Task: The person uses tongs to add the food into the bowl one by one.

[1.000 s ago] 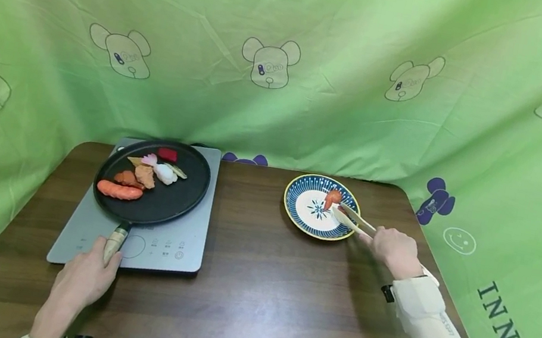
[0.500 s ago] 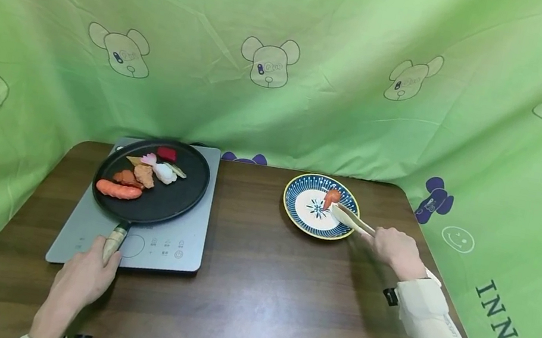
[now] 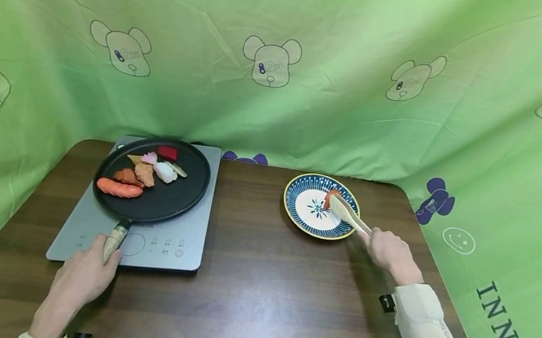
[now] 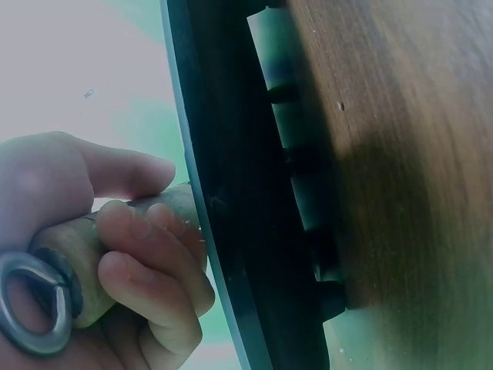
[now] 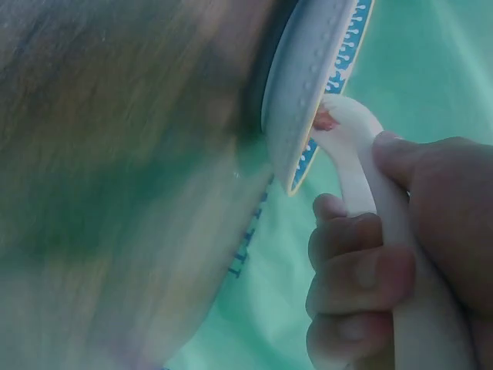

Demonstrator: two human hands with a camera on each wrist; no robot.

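On the left, my left hand (image 3: 86,275) grips the wooden handle (image 3: 114,244) of a black frying pan (image 3: 174,194); the left wrist view shows the fingers curled round that handle (image 4: 88,262), which ends in a metal ring. The pan sits on a grey induction cooker (image 3: 182,238). In it lie a red sausage (image 3: 118,189), brown fried pieces (image 3: 144,174), a white-and-pink piece (image 3: 164,172) and a dark red block (image 3: 167,152). At right my right hand (image 3: 389,251) holds pale tongs (image 3: 350,214), also in the right wrist view (image 5: 385,193). Their tips close about a reddish food piece (image 3: 330,199) over a blue-patterned plate (image 3: 304,212).
Both the cooker and the plate stand towards the back of a brown wooden table (image 3: 239,284). A green printed curtain (image 3: 198,90) hangs behind the table and along its sides. The cooker's front edge lies under the pan handle.
The tongs have moved slightly forward and left, and their arms have come together at the reddish piece. My left hand and the pan stay where they were.
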